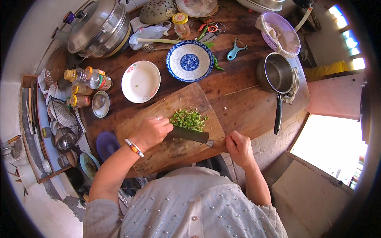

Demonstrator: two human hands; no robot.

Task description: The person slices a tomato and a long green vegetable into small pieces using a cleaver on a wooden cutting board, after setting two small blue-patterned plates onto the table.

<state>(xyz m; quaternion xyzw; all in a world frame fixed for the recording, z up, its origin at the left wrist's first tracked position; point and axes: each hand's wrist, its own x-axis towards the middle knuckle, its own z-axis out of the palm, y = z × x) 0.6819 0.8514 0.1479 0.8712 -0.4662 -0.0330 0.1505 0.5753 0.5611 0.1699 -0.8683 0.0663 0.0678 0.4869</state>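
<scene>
A pile of finely chopped green peppers or similar greens (189, 119) lies on a wooden cutting board (196, 95). The dark blade of a cleaver (190, 134) rests along the pile's near edge. My right hand (239, 147) grips the cleaver's wooden handle, right of the board. My left hand (156, 131), fingers curled, is at the blade's far left end beside the greens; whether it pinches the blade is hidden. Beyond the board stand a white floral bowl (140, 83) with a small green bit in it and a blue-patterned plate (189, 62).
A metal saucepan (279, 74) stands at the right, its handle over the table edge. Behind it is a purple basket (275, 26) with a cloth. A blue peeler (235, 52), scissors (209, 36) and a jar (181, 26) lie or stand at the back. A large steamer pot (98, 32) is back left.
</scene>
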